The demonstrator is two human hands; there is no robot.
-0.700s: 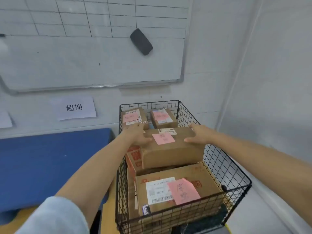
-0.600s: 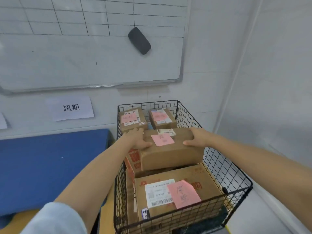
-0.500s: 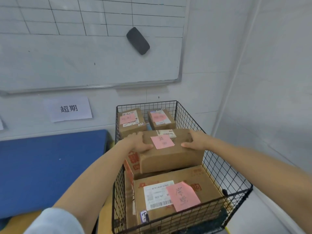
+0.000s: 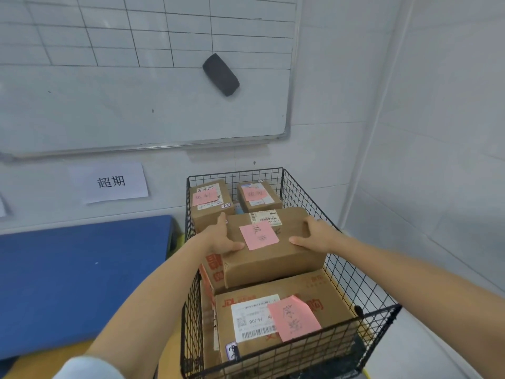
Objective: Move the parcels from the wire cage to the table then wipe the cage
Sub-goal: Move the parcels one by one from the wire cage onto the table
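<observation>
I am clamping left hand (image 4: pixel 221 239) and right hand (image 4: pixel 314 236) on parcel (image 4: pixel 273 253) ends | long axis is running left-right | bench (image 4: pixel 82 269) is lying leftward

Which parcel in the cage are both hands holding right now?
The middle parcel, lying highest atop a red-printed box: left hand and right hand grip its two ends.

at least five parcels (image 4: pixel 273 261), four pink notes (image 4: pixel 258 236), one wire cage (image 4: pixel 355 272), two hands (image 4: pixel 221 239).
</observation>
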